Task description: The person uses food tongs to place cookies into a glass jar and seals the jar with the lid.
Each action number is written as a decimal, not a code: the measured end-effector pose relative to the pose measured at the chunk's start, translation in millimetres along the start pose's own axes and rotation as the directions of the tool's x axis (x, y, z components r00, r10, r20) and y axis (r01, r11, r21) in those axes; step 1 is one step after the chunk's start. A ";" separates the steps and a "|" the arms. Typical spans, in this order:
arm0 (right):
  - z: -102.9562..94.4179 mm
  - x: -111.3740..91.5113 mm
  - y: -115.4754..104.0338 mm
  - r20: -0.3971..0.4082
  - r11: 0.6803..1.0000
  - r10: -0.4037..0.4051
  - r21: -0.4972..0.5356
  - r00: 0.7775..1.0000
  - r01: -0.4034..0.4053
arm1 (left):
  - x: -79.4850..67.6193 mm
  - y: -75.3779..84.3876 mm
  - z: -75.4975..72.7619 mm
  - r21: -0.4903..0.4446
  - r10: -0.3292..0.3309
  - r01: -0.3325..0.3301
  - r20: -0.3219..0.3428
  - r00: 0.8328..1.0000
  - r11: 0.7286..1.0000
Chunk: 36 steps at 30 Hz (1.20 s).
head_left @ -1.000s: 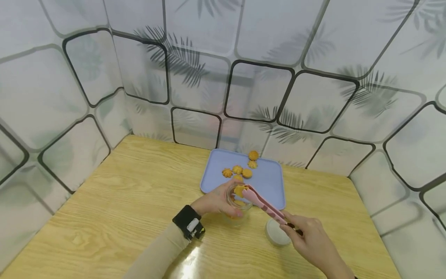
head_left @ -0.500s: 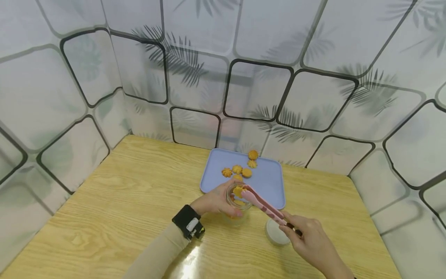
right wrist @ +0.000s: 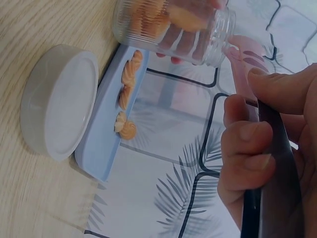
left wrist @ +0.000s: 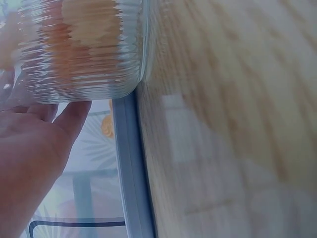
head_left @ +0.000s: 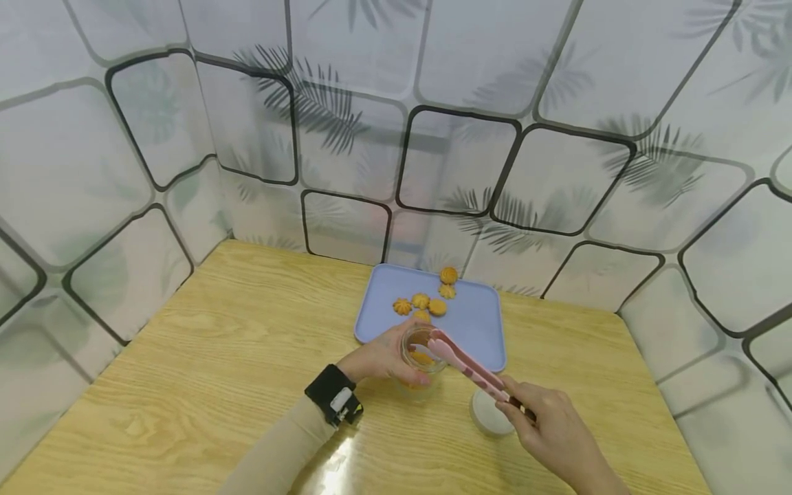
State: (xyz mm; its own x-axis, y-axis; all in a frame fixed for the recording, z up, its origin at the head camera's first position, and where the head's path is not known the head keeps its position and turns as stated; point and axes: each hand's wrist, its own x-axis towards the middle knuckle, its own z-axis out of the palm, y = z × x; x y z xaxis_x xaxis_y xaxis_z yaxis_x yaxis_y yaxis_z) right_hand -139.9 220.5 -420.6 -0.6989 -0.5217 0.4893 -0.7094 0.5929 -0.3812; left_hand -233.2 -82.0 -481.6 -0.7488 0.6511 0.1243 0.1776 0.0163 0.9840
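My left hand grips a ribbed clear glass jar around its side, thumb toward me. Several golden cookies lie inside, in the jar's lower part. Pink tongs with dark handles are held in my right hand, fingers wrapped round the handles and thumb on top. The tongs' tips are at the jar's mouth, with no cookie between them. A light blue tray behind the jar carries several loose cookies, one partly hidden by my left hand.
A round white lid lies on the wooden table to the right of the jar, below the tongs. A patterned curtain closes off the back and both sides of the table.
The cookie held by the tongs at the jar's mouth has dropped down into the jar. The tongs stay at the rim, and both hands have barely moved.
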 end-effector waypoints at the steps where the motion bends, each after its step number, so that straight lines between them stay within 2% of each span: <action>1: 0.1 -0.1 -0.2 0.001 1.000 0.001 0.002 1.000 -0.001 | 0.1 -0.4 0.0 -0.013 0.005 -0.005 0.004 1.000 1.000; 5: 0.5 0.3 0.0 -0.014 0.999 -0.010 0.046 1.000 0.010 | -0.1 -0.8 -0.7 -0.001 0.011 -0.011 -0.002 1.000 1.000; 9: 1.4 5.7 3.8 -0.072 0.998 0.017 0.055 0.997 -0.013 | -0.2 0.4 -1.5 -0.007 0.013 -0.013 0.000 1.000 1.000; 11: 1.9 10.9 6.9 -0.097 0.998 0.057 -0.002 0.994 -0.057 | -0.4 0.9 -1.7 -0.009 0.014 -0.014 0.001 1.000 1.000; 13: 2.7 16.8 11.1 -0.096 0.988 0.099 -0.107 0.990 -0.110 | -0.5 1.0 -1.5 -0.015 0.023 -0.023 0.002 1.000 1.000; 17: 8.7 27.9 22.8 -0.021 0.940 0.159 -0.301 0.987 -0.158 | -0.6 0.0 -0.8 -0.015 0.037 -0.037 0.003 0.999 0.999; 22: 21.5 37.4 40.4 0.044 0.890 0.158 -0.439 0.986 -0.123 | -1.0 -0.5 -0.1 -0.054 0.030 -0.028 0.020 0.999 0.998; 29: 37.0 48.5 58.0 0.081 0.851 0.133 -0.520 0.988 -0.073 | -1.5 0.3 -0.1 -0.107 0.014 -0.010 0.033 0.999 0.994; 36: 53.5 55.2 67.7 0.119 0.795 0.113 -0.606 0.986 -0.018 | -4.0 1.4 -0.3 -0.111 0.009 -0.006 0.031 0.999 0.994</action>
State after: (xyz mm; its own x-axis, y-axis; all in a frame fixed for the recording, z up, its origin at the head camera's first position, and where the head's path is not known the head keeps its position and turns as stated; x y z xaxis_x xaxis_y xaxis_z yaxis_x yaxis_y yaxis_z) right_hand -231.4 199.0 -461.3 -0.7805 -0.5207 0.3459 -0.4962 0.8526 0.1637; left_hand -230.1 -84.8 -480.7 -0.7271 0.6742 0.1294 0.1102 -0.0714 0.9913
